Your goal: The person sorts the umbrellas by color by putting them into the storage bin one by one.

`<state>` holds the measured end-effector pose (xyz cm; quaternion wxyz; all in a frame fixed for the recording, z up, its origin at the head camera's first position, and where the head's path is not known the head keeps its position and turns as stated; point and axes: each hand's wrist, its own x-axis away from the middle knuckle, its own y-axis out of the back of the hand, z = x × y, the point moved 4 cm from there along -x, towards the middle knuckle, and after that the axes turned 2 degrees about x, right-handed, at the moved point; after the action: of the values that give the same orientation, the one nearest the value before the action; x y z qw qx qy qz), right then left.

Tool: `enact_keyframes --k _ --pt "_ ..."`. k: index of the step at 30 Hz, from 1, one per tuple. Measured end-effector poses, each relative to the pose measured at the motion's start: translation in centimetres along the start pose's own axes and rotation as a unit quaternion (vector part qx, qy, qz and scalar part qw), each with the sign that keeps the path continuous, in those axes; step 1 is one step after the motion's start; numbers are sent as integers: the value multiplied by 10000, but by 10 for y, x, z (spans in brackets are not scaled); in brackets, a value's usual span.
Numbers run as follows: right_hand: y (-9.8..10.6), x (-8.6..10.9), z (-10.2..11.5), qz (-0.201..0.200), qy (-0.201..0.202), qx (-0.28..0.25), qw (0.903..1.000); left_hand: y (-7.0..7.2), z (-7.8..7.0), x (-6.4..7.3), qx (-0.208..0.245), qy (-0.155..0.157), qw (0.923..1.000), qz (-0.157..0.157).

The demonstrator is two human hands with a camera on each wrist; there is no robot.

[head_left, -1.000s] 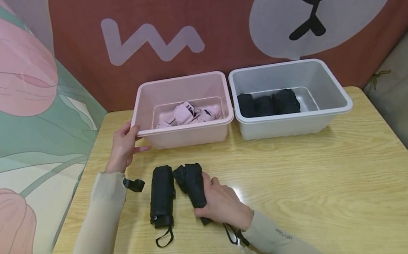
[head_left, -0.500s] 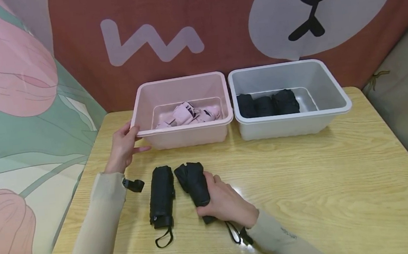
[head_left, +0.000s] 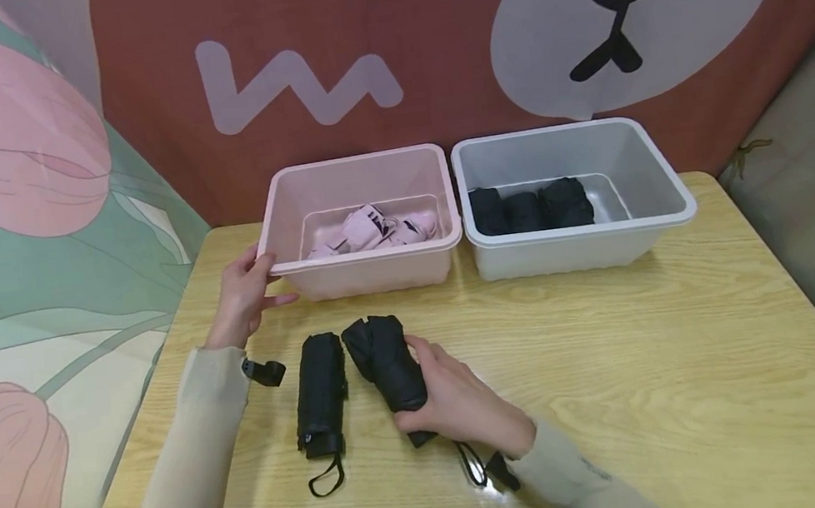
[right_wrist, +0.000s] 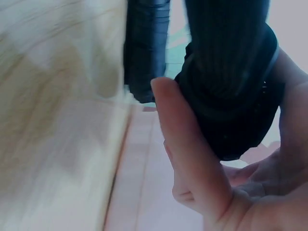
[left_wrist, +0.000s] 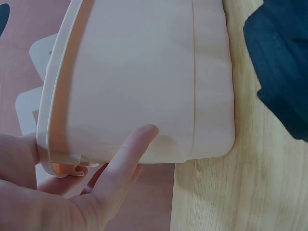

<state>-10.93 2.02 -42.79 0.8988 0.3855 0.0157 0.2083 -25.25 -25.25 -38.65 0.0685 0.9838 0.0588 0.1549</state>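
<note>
My right hand (head_left: 465,402) grips a black folded umbrella (head_left: 390,365) from its right side, thumb toward the near end. The umbrella slants over the table, and I cannot tell if it is fully clear of the wood. In the right wrist view, the fingers wrap around the dark umbrella (right_wrist: 226,101). My left hand (head_left: 241,298) holds the rim of the pink bin (head_left: 362,256) at its near left corner; the left wrist view has a digit lying along the bin wall (left_wrist: 130,72). Between the hands lies another black folded umbrella (head_left: 321,398) with a wrist loop.
Pink folded items (head_left: 367,227), probably umbrellas, lie inside the pink bin. Beside it stands a light grey bin (head_left: 579,232) holding several black bundles (head_left: 523,211). Both bins stand at the back of the wooden table (head_left: 616,364), against a printed cloth (head_left: 443,40).
My right hand has shifted slightly right, turning the gripped umbrella so its near end swings right and its far end rises a little. My left hand stays on the pink bin.
</note>
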Motion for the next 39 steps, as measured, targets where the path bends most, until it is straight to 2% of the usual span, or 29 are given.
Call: enact_keyframes --k 7,11,15,26,39 --pt "20 9 7 100 152 -605 9980 1 0 1 -44 105 9999 -46" --pt "36 14 10 -106 279 -705 9971 1 0 0 -23 126 9999 -32" --pt "51 18 10 -250 243 -803 9962 2 0 1 15 102 9999 -8" --pt "83 25 2 -688 311 -658 9950 1 0 0 -70 63 9999 -37" --pt "132 29 -15 -1261 335 -1139 9849 1 -1 0 -59 79 9999 -20"
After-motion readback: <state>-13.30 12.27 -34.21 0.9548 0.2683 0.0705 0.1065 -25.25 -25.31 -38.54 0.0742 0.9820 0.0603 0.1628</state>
